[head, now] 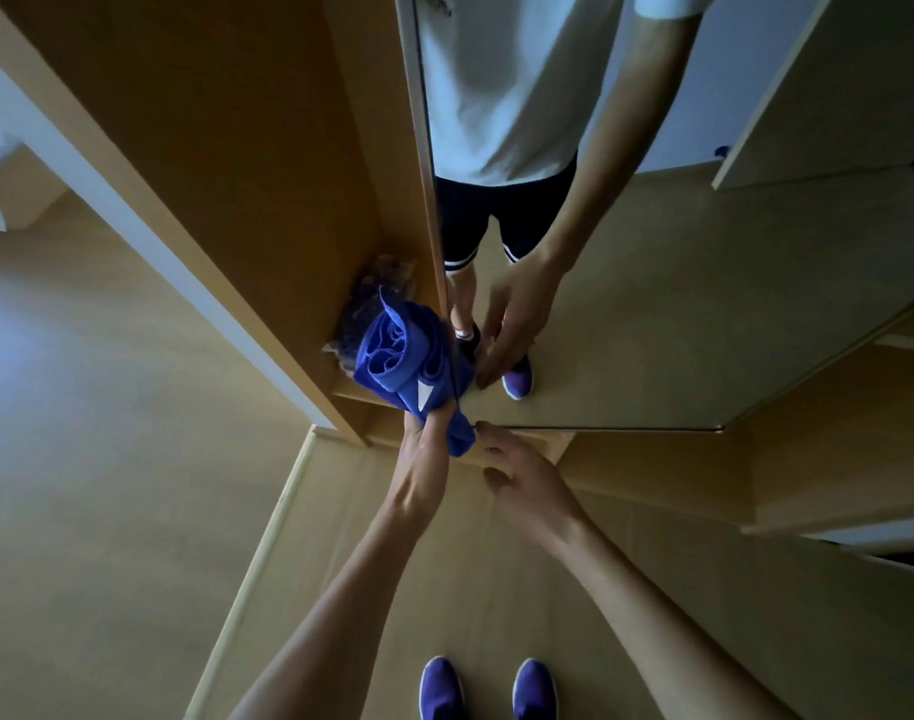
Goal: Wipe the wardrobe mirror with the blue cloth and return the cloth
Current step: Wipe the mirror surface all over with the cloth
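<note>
Shoes (441, 688), two, purple-blue, stand at the near edge on the floor (107, 485), toes toward the wardrobe (211, 148). Both bare forearms go from the near side to the far side, toward the low part of the mirror (678, 304).

Left hand (422, 449) holds the cloth (392, 356): its fingers are curled round the lower part, mostly hidden by the fabric. Cloth is blue, bunched in loose rolls w/ a small white tag. It stands up from the hand at the left edge of the mirror, near the btm corner. One end hangs under the hand. Whether the cloth touches the glass or only the door edge, I cannot tell.

Right hand (527, 480) is just right of the cloth & holds nothing. Its fingers (491, 440) are relaxed, a little apart, lightly bent. Index tip is just beside the hanging end of the cloth and the btm edge of the mirror; contact is not clear.

Mirror shows the refl. of the person: white shirt, black shorts w/ white stripe, same shoes, one hand pointing down. Behind the cloth, in the open wardrobe part left of the mirror, lies a dark patterned thing (387, 272), too blurred to name. Room is dim; floor & wardrobe are light wood colour.
</note>
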`<state>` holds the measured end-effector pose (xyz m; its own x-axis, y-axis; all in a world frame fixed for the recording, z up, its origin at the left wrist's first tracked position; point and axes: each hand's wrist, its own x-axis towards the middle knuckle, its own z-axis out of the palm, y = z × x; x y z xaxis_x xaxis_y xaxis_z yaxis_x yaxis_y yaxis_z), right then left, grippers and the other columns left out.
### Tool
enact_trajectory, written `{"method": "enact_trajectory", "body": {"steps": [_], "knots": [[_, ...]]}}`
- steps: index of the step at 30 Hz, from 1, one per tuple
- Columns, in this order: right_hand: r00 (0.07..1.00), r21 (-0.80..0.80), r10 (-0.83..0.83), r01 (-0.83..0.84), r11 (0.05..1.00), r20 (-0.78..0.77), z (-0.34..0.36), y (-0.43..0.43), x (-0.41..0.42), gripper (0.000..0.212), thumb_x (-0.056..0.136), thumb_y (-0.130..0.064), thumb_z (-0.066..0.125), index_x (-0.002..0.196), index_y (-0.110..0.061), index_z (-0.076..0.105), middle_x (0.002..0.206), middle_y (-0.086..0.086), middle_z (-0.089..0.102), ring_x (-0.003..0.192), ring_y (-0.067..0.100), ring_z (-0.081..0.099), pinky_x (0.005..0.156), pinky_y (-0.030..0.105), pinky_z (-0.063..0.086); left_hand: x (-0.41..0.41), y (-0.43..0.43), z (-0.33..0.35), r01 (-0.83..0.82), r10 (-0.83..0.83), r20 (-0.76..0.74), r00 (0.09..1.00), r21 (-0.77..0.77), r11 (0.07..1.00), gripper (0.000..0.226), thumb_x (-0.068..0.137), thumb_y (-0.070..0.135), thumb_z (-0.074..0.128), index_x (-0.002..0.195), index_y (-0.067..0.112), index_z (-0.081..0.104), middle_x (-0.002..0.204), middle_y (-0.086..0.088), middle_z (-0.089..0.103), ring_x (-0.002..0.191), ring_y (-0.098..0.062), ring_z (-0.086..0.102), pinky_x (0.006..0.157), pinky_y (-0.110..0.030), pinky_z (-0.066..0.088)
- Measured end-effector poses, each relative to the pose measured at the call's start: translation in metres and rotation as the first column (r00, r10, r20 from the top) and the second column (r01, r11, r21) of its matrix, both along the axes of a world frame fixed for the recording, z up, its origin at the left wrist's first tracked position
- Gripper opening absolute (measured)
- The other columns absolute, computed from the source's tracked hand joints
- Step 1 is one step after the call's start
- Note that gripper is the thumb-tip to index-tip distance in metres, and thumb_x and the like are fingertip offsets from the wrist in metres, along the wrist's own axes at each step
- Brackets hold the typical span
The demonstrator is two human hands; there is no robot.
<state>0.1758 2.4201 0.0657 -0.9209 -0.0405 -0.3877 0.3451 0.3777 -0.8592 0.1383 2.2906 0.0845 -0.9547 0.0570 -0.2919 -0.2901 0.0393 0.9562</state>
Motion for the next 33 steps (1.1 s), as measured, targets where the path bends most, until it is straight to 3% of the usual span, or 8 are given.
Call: {"method": "enact_trajectory", "body": {"steps": [3, 7, 13, 16, 22, 27, 30, 33], "knots": [[0.998, -0.002, 0.034, -0.034, 0.999, -0.045, 0.018, -0.007, -0.004, 0.065, 0.097, 0.001, 0.043, 0.152, -0.031, 0.039, 0.147, -0.014, 0.05, 0.133, 0.001, 0.049, 0.11, 0.025, 0.041, 0.001, 0.001, 0.026, -0.038, 0.039, -0.09, 0.995, 0.023, 0.999, 0.048, 0.089, 0.051, 0.047, 0.135, 0.038, 0.044, 0.137, 0.006, 0.053, 0.124, -0.006, 0.05, 0.098, -0.022, 0.041], [0.995, -0.03, 0.015, -0.018, 0.999, -0.096, 0.032, -0.011, -0.014, 0.064, 0.095, 0.001, 0.043, 0.147, -0.036, 0.044, 0.14, -0.008, 0.059, 0.122, 0.001, 0.056, 0.11, 0.036, 0.045, 0.001, 0.006, 0.033, -0.059, 0.059, -0.112, 0.992, 0.004, 0.998, 0.068, 0.09, 0.052, 0.046, 0.151, 0.024, 0.038, 0.146, 0.0, 0.05, 0.133, -0.014, 0.047, 0.111, -0.03, 0.039], [0.996, -0.148, -0.045, 0.034, 0.988, -0.075, 0.008, -0.008, -0.016, 0.046, 0.094, 0.003, 0.045, 0.127, -0.026, 0.06, 0.117, -0.006, 0.07, 0.113, 0.009, 0.065, 0.104, 0.047, 0.051, -0.003, 0.002, -0.004, -0.005, 0.006, 0.009, 1.0, -0.086, 0.996, 0.018, 0.095, 0.038, 0.048, 0.113, 0.034, 0.048, 0.128, -0.011, 0.055, 0.12, -0.027, 0.054, 0.102, -0.038, 0.047], [0.998, -0.156, -0.051, 0.045, 0.987, -0.033, -0.006, -0.007, -0.011, 0.043, 0.092, 0.001, 0.047, 0.118, -0.029, 0.062, 0.115, -0.008, 0.071, 0.113, 0.007, 0.064, 0.105, 0.045, 0.05, -0.006, 0.0, -0.02, 0.084, -0.069, 0.095, 0.993, -0.162, 0.983, 0.005, 0.103, 0.03, 0.047, 0.106, 0.026, 0.048, 0.127, -0.018, 0.053, 0.118, -0.034, 0.053, 0.102, -0.046, 0.048], [0.996, -0.221, -0.065, 0.051, 0.974, -0.056, -0.004, -0.011, -0.008, 0.057, 0.087, 0.006, 0.046, 0.128, -0.031, 0.059, 0.123, -0.014, 0.068, 0.121, -0.001, 0.059, 0.107, 0.035, 0.047, -0.001, 0.0, 0.002, 0.016, -0.016, 0.004, 1.0, -0.153, 0.988, 0.015, 0.091, 0.051, 0.043, 0.106, 0.046, 0.043, 0.123, 0.002, 0.054, 0.114, -0.013, 0.053, 0.093, -0.029, 0.044], [0.99, -0.294, -0.102, 0.071, 0.953, -0.094, 0.001, -0.017, -0.02, 0.05, 0.092, 0.0, 0.052, 0.132, -0.029, 0.059, 0.121, -0.007, 0.07, 0.118, 0.013, 0.063, 0.104, 0.046, 0.05, 0.005, 0.003, 0.003, -0.065, 0.056, -0.09, 0.994, -0.1, 0.993, 0.031, 0.091, 0.05, 0.044, 0.121, 0.052, 0.04, 0.136, 0.004, 0.053, 0.126, -0.014, 0.05, 0.107, -0.032, 0.041], [0.993, -0.287, -0.094, 0.069, 0.955, -0.076, -0.013, -0.015, -0.017, 0.047, 0.091, 0.0, 0.05, 0.128, -0.027, 0.061, 0.115, -0.005, 0.071, 0.114, 0.015, 0.064, 0.099, 0.041, 0.052, 0.003, 0.004, -0.019, -0.065, 0.061, -0.047, 0.997, -0.099, 0.993, 0.036, 0.089, 0.049, 0.043, 0.125, 0.047, 0.042, 0.132, 0.005, 0.056, 0.12, -0.01, 0.054, 0.099, -0.029, 0.044], [0.998, -0.26, -0.059, 0.047, 0.964, -0.038, -0.033, -0.01, -0.012, 0.047, 0.089, -0.001, 0.047, 0.127, -0.026, 0.061, 0.117, -0.004, 0.07, 0.114, 0.014, 0.063, 0.102, 0.044, 0.051, -0.001, 0.004, -0.046, -0.026, 0.031, 0.028, 0.999, -0.149, 0.989, 0.035, 0.087, 0.049, 0.041, 0.12, 0.038, 0.046, 0.129, -0.003, 0.056, 0.118, -0.022, 0.054, 0.104, -0.041, 0.047]]}}
